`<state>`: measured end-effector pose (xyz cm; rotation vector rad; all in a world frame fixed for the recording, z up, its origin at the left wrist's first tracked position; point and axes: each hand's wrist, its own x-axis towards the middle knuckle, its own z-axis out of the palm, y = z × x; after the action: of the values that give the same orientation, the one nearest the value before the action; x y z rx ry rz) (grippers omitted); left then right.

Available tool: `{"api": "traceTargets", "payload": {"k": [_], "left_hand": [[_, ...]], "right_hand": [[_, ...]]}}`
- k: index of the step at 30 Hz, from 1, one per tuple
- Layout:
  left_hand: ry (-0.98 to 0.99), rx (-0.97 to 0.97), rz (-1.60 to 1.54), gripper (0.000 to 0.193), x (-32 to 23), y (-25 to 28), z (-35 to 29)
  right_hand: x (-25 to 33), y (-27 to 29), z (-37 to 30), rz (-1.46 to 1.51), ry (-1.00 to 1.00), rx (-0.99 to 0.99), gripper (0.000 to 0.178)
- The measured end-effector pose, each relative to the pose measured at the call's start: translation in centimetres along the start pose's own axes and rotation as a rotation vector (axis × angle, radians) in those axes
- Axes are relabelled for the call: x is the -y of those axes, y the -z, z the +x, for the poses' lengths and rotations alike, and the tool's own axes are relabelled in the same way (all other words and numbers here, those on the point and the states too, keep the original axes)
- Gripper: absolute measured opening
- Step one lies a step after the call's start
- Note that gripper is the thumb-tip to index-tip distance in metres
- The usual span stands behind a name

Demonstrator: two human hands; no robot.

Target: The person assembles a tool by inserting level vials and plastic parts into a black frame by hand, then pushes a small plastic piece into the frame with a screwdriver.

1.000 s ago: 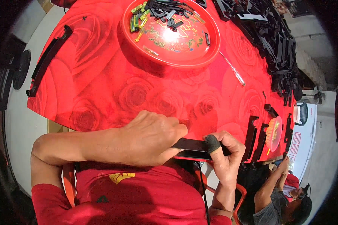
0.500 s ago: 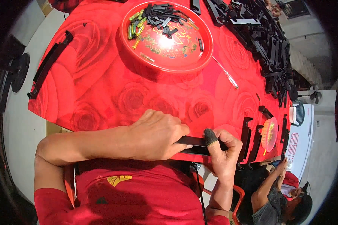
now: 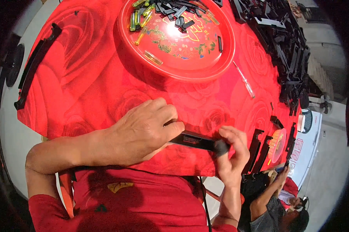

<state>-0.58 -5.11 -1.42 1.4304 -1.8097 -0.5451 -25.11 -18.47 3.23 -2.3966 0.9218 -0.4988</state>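
Black strip (image 3: 197,141) is held with red tray (image 3: 190,75) and screwdriver (image 3: 245,81) beyond it.

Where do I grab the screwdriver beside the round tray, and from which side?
Probably by its thicker clear handle, from the wearer's side: the screwdriver lies on the red cloth with the handle toward the wearer and the thin shaft pointing away. The right hand is nearer, but holds the black strip.

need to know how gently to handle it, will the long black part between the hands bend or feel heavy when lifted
Probably stiff: the long black part runs straight between left hand and right hand. Likely light for its size, since its body looks slim and recessed.
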Motion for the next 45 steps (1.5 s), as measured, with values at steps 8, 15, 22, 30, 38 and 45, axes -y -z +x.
{"api": "traceTargets", "payload": {"k": [8,15,22,30,38,45], "left_hand": [[-0.043,0.013,-0.024,0.041,1.1,-0.1,0.1],[-0.05,-0.014,-0.061,0.037,1.3,-0.4,0.5],[-0.034,-0.005,-0.02,0.036,0.8,-0.1,0.7],[-0.076,-0.046,-0.048,0.036,1.2,-0.2,0.4],[-0.153,-0.072,-0.002,0.034,1.2,-0.8,0.2],[-0.13,-0.095,-0.013,0.03,1.1,-0.8,0.3]], "right_hand": [[-0.3,0.4,1.4,-0.067,0.303,0.409,0.042],[-0.8,0.6,2.3,0.007,0.309,0.53,0.056],[0.1,-0.4,3.4,0.05,0.357,0.578,0.058],[0.5,0.3,4.1,0.26,0.276,0.624,0.046],[0.5,1.0,3.6,0.163,-0.011,0.578,0.04],[1.3,0.4,4.9,0.024,-0.005,0.654,0.03]]}}
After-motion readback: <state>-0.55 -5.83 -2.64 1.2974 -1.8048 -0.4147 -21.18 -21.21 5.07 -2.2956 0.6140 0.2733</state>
